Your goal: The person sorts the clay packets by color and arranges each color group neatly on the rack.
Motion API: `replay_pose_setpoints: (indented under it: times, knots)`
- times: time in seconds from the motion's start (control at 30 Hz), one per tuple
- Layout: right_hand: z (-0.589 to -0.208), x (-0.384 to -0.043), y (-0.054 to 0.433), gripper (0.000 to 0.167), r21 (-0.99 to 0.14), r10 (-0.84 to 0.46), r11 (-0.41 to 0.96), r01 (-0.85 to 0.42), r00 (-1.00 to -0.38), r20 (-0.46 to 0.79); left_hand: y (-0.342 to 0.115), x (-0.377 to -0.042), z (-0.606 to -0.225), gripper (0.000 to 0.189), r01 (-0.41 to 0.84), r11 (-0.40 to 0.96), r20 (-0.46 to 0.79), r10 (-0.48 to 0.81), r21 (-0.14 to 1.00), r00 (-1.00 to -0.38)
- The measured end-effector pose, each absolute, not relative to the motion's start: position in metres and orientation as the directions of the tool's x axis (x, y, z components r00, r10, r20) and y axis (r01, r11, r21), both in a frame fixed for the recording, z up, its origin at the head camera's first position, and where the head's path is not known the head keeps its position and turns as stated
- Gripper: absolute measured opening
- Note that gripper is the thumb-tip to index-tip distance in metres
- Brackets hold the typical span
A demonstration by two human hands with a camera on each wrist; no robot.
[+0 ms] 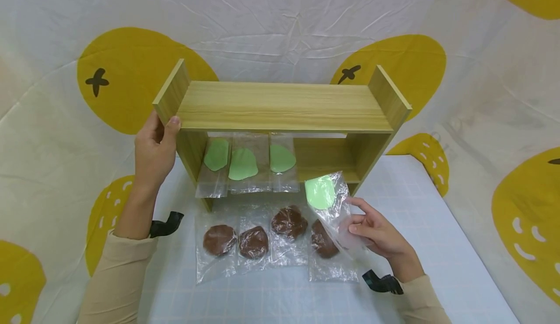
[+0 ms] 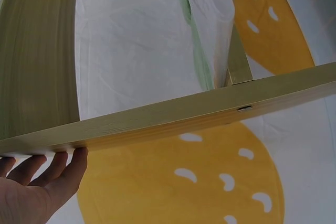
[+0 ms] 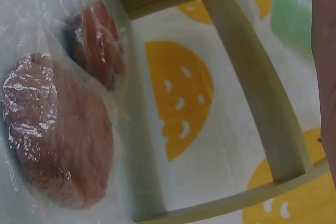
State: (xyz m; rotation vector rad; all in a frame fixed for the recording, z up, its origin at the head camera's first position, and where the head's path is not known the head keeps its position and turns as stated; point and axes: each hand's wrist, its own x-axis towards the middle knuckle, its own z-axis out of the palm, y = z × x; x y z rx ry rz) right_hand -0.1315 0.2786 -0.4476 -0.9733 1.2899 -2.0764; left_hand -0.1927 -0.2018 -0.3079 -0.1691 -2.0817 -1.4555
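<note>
"Why does the left hand (image 1: 154, 151) pinch the side of the wooden shelf (image 1: 284, 105)?"
"Probably to steady it while the right hand (image 1: 380, 231) works."
"And that one?"
"It pinches a green-filled bag (image 1: 323, 193) by its clear end, likely leaving the green piece free, beyond its fingertips."
"The brown-filled bags (image 1: 253, 242)?"
"Between the hands, on the counter (image 1: 262, 297), perhaps spread for easy reach."

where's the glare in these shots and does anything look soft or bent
Head view: fairly even light, glare on the clear bag in the right hand; left wrist view: dimmer, detail on the left hand soft; right wrist view: dim, white glints over the nearest bagged brown patty, and the wooden shelf looks bowed, probably lens distortion.
</note>
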Motion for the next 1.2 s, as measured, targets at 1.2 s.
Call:
replay_pose_setpoints:
  times: [1.2]
  knots:
    - [-0.440,-0.163,0.236,0.072,-0.954,-0.354,-0.295,0.047,-0.933,0.063,-0.202,-0.192,-0.308,0.040,0.421,0.387,0.524,-0.214,0.820,-0.824]
